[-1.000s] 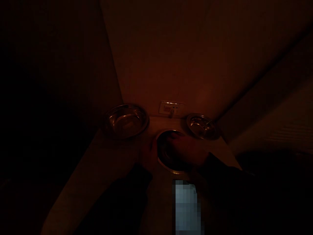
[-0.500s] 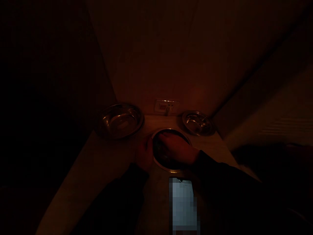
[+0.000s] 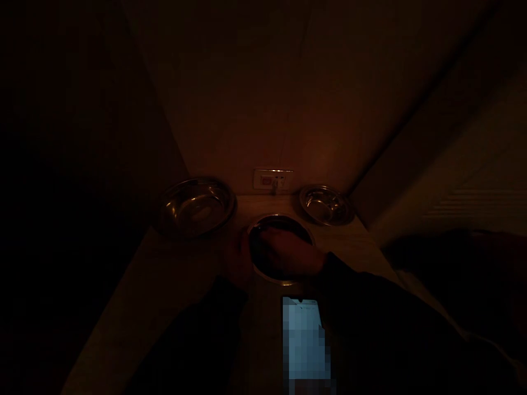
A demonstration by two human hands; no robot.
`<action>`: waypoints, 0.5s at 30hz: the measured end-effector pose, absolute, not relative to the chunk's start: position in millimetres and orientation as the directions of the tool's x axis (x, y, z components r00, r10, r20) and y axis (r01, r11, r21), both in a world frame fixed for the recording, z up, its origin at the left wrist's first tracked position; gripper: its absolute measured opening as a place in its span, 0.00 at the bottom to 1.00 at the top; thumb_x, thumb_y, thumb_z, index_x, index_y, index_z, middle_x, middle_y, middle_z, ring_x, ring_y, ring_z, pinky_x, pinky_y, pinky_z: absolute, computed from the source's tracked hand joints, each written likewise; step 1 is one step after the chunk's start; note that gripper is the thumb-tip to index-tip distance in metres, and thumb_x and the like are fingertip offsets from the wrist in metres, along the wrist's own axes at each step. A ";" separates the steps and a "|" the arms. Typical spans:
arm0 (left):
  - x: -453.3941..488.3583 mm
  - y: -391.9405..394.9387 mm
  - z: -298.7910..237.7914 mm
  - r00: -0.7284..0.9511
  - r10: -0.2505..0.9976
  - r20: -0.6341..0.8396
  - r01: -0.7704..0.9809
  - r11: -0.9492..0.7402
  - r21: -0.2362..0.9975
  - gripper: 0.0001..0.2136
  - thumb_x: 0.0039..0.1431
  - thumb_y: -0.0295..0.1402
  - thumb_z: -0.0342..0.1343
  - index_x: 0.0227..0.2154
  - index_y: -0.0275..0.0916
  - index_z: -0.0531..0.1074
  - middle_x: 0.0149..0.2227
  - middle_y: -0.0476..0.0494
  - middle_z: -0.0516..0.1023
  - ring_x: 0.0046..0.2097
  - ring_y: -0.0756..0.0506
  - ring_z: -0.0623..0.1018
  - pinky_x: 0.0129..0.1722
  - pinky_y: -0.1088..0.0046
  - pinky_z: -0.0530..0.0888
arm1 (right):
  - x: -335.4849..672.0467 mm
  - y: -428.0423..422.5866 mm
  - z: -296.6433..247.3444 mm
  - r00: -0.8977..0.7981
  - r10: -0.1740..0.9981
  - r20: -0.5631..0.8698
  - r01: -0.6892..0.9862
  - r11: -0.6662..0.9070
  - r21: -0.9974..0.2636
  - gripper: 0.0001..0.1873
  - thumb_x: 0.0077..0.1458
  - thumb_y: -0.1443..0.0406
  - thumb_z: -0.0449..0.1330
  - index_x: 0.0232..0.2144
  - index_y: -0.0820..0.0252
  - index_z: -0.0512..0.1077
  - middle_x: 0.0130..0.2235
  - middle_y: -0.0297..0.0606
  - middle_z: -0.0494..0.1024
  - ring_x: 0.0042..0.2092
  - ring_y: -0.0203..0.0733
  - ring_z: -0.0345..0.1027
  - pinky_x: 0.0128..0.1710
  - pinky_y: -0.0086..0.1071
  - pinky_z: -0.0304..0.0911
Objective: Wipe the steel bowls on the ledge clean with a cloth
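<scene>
The scene is very dark. A round steel bowl sits in the middle of a pale counter. My left hand rests against the bowl's left rim, seeming to hold it. My right hand reaches inside the bowl, fingers pointing left; whether they hold anything is lost in the dark. Both arms are in dark sleeves.
A larger steel bowl stands at the back left and a smaller steel dish at the back right. A wall socket plate is behind them. A lit phone screen lies near the counter's front edge.
My right hand has shifted a little leftward inside the bowl. The view has drifted, so everything sits slightly further left and higher.
</scene>
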State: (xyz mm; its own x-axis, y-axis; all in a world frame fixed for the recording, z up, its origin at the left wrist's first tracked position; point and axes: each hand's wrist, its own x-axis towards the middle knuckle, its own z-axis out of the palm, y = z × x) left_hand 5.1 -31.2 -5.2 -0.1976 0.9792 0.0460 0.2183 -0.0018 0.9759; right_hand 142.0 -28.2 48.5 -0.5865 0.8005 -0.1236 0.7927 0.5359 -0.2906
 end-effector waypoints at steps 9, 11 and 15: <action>2.7 -34.0 1.4 -0.151 0.988 0.023 0.168 0.003 0.986 0.17 0.60 0.37 0.44 0.39 0.34 0.76 0.41 0.38 0.81 0.43 0.41 0.79 0.45 0.64 0.73 | 169.8 -27.4 70.3 -0.497 0.867 0.037 0.784 0.467 -0.408 0.18 0.58 0.70 0.54 0.51 0.59 0.68 0.48 0.40 0.74 0.48 0.40 0.68 0.49 0.33 0.61; 2.7 -33.8 1.6 -0.143 0.990 0.008 0.135 0.012 0.991 0.18 0.61 0.37 0.43 0.41 0.34 0.76 0.42 0.38 0.81 0.44 0.41 0.79 0.45 0.64 0.73 | 168.6 -23.3 68.5 -0.324 0.935 0.146 0.859 0.355 -0.370 0.21 0.62 0.69 0.47 0.56 0.64 0.62 0.51 0.49 0.70 0.51 0.46 0.64 0.52 0.39 0.59; 3.5 -34.2 2.9 -0.124 0.991 -0.054 0.121 0.070 0.990 0.19 0.62 0.39 0.43 0.43 0.35 0.76 0.43 0.40 0.81 0.45 0.42 0.79 0.45 0.67 0.73 | 154.5 -17.6 61.3 -0.194 0.959 0.208 0.916 0.253 -0.311 0.23 0.61 0.67 0.47 0.58 0.64 0.61 0.49 0.53 0.67 0.50 0.52 0.62 0.49 0.43 0.59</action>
State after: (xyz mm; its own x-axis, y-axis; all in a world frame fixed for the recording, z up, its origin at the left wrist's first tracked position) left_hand 3.5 -34.2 2.9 -0.1240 0.9908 -0.0544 0.1214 0.0696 0.9902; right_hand 154.5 -17.6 61.3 -0.1938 0.9588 0.2078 0.9162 0.2526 -0.3111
